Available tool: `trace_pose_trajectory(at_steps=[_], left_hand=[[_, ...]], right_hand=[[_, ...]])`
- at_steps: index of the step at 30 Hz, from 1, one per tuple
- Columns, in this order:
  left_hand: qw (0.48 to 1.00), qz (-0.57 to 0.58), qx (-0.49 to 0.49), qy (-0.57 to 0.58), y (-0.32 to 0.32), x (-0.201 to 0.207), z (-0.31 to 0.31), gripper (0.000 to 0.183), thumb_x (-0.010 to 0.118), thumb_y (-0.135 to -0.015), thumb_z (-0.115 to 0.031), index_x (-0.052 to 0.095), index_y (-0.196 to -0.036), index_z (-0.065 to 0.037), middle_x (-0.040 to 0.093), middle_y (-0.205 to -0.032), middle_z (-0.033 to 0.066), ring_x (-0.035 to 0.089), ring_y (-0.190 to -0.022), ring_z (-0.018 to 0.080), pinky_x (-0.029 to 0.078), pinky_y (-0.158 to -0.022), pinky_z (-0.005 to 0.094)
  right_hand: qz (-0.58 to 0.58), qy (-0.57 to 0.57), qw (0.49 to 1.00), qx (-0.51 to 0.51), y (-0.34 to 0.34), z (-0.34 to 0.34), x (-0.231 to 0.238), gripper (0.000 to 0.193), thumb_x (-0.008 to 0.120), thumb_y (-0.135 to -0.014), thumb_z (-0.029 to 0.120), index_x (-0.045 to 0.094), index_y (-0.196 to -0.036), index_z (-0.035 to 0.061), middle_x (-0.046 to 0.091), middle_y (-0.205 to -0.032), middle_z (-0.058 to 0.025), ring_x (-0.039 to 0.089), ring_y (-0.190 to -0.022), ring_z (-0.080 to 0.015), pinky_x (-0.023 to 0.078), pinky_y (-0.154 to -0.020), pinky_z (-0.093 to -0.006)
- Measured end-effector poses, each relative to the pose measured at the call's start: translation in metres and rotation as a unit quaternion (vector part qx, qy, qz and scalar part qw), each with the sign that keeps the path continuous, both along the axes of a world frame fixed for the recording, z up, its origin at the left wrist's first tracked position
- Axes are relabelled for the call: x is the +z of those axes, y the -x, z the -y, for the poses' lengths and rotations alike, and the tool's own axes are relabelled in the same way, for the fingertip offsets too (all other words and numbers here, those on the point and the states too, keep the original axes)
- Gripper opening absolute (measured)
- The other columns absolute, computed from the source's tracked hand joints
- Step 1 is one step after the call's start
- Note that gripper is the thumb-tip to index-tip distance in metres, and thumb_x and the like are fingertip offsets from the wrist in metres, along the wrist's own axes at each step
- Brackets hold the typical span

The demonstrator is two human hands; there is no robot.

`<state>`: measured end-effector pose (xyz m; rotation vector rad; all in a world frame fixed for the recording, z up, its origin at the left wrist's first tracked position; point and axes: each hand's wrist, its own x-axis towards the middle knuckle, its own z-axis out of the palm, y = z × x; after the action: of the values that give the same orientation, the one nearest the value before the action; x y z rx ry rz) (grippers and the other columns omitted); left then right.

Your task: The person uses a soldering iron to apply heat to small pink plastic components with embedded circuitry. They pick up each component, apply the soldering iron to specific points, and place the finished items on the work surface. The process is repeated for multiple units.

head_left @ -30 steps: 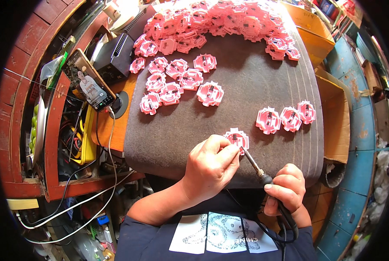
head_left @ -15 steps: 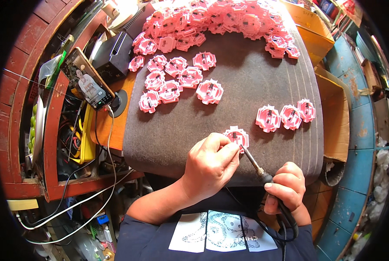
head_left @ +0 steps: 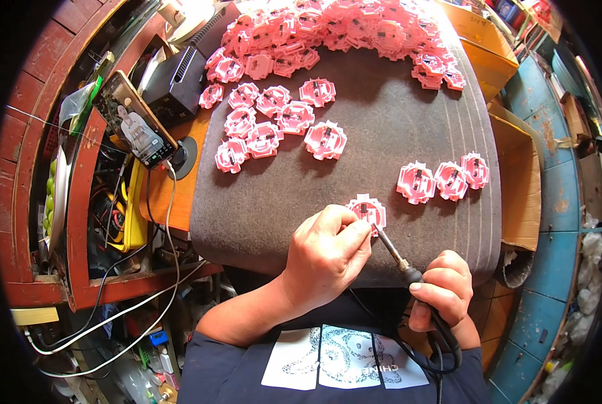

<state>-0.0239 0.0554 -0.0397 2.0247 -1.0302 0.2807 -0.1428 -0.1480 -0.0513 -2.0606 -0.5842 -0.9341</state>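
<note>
My right hand [head_left: 444, 289] is wrapped round the dark handle of a soldering iron [head_left: 395, 252], its metal shaft slanting up and left. The tip reaches a pink plastic part [head_left: 368, 210] with a small black piece in its middle, lying near the table's front edge. Across the lower left of that part, my left hand [head_left: 331, 249] is closed in a pinch, thumb against forefinger. Whatever lies between those fingertips is too small or hidden to name. A black cable runs from the iron's handle down over my shirt.
Three similar pink parts [head_left: 451, 181] lie to the right, and a loose group [head_left: 263, 139] to the left. A large pile [head_left: 328, 30] covers the far end of the dark tabletop [head_left: 381, 121]. Leftward stand a propped phone [head_left: 136, 121] and a black box [head_left: 175, 87]; rightward, cardboard boxes [head_left: 516, 175].
</note>
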Motion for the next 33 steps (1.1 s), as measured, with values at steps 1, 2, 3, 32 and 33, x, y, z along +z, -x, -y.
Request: trace_pose_trajectory(at_steps=[1,2,3,32,33], left_hand=[[1.000,0.001,0.000,0.000,0.000,-0.001,0.000,0.022,0.085,-0.080,0.000,0.076,-0.099,-0.005,0.067,-0.093,0.0098,0.070,-0.077,0.0274,0.059,-0.068,0.0380],[1.000,0.001,0.001,0.000,0.000,-0.001,0.000,0.022,0.085,-0.080,0.000,0.076,-0.099,-0.005,0.067,-0.093,0.0097,0.070,-0.077,0.0273,0.059,-0.068,0.0380],[1.000,0.002,0.002,0.000,0.000,-0.001,0.000,0.022,0.085,-0.080,0.000,0.076,-0.099,-0.005,0.067,-0.093,0.0097,0.070,-0.077,0.0272,0.059,-0.068,0.0380],[1.000,-0.003,-0.003,0.003,0.001,0.002,0.000,0.025,0.085,-0.079,0.000,0.076,-0.101,-0.005,0.067,-0.093,0.0092,0.070,-0.078,0.0283,0.058,-0.068,0.0393],[1.000,-0.001,-0.002,0.007,0.001,0.002,0.001,0.022,0.084,-0.080,-0.002,0.075,-0.099,-0.005,0.065,-0.092,0.0087,0.069,-0.078,0.0281,0.057,-0.068,0.0395]], right_hand=[[-0.001,0.001,1.000,0.000,0.000,0.000,0.000,0.020,0.070,-0.084,0.014,0.071,-0.101,0.0041,0.058,-0.076,-0.0048,0.053,-0.059,-0.0205,0.039,-0.053,-0.0354],[-0.003,0.001,1.000,0.001,0.000,0.000,-0.001,0.020,0.070,-0.084,0.013,0.071,-0.101,0.0041,0.058,-0.076,-0.0048,0.053,-0.059,-0.0205,0.039,-0.053,-0.0355],[-0.004,0.002,1.000,0.001,0.000,0.000,-0.001,0.020,0.070,-0.084,0.013,0.071,-0.102,0.0042,0.058,-0.076,-0.0049,0.053,-0.059,-0.0206,0.039,-0.053,-0.0355],[0.018,-0.034,0.999,-0.025,0.001,-0.002,-0.009,0.023,0.070,-0.088,0.016,0.070,-0.108,0.0053,0.059,-0.080,-0.0071,0.055,-0.063,-0.0223,0.044,-0.053,-0.0348],[0.019,-0.033,0.999,-0.024,0.001,-0.002,-0.009,0.023,0.070,-0.088,0.016,0.070,-0.108,0.0053,0.059,-0.081,-0.0072,0.055,-0.062,-0.0223,0.044,-0.053,-0.0347]])
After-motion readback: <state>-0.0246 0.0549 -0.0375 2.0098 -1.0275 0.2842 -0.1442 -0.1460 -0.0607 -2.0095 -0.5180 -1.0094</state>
